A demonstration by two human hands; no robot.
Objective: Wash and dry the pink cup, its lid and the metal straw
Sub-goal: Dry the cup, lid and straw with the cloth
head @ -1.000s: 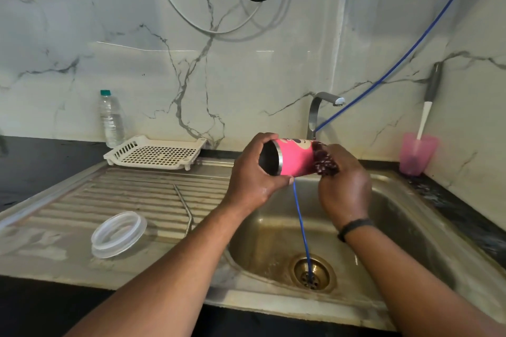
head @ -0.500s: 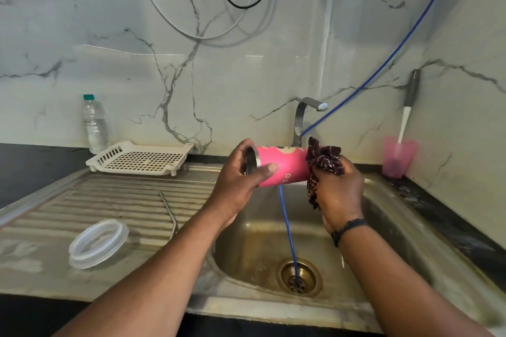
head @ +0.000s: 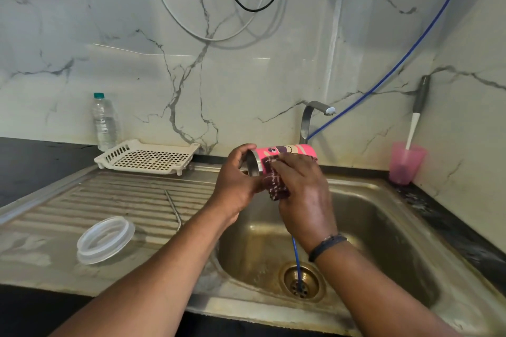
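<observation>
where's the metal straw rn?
In the head view the metal straw lies on the ribbed drainboard left of the sink basin, between the clear lid and the left hand, in neither hand.

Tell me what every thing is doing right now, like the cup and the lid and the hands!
Pink cup: on its side over the sink.
Left hand: grips the cup's metal rim.
Right hand: presses a dark cloth on the cup.
Lid: lying on the drainboard.
Metal straw: lying on the drainboard.
Tap: no water seen running.
Water bottle: upright, capped.
</observation>
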